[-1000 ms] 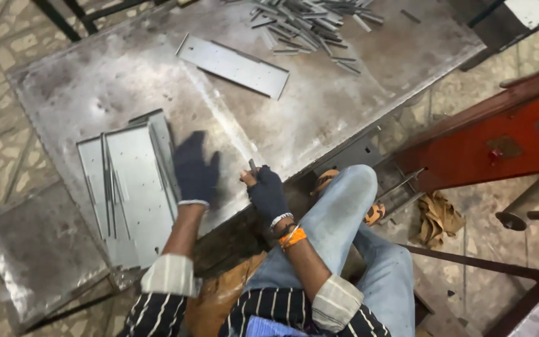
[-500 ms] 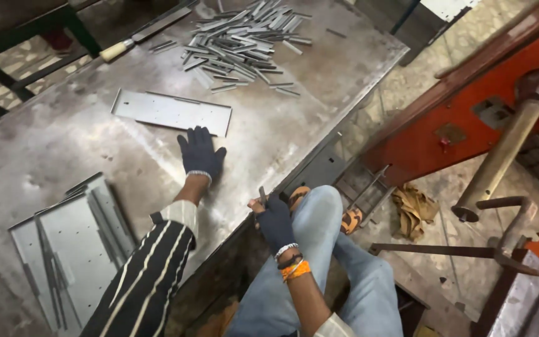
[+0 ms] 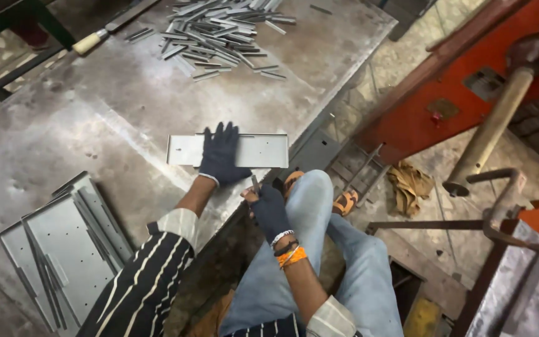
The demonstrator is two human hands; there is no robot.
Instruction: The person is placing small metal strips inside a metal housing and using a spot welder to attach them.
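Note:
My left hand (image 3: 221, 153), in a dark glove, lies flat with spread fingers on a long flat metal plate (image 3: 263, 150) near the front edge of the steel worktable (image 3: 82, 118). My right hand (image 3: 267, 206), also gloved, is closed around a thin small tool or metal piece (image 3: 255, 183) just off the table edge, above my knee in blue jeans (image 3: 310, 206). Orange and white bands sit on that wrist.
A stack of drilled metal sheets and strips (image 3: 63, 249) lies at the table's left. A pile of several short metal strips (image 3: 219, 34) sits at the far side beside a wooden-handled tool (image 3: 88, 42). A red machine (image 3: 469, 81), a lever bar (image 3: 488, 134) and a rag (image 3: 410, 184) stand right.
My left hand has dragged the long plate across the table toward the front edge. The view has shifted right and forward. My right hand stays by my knee.

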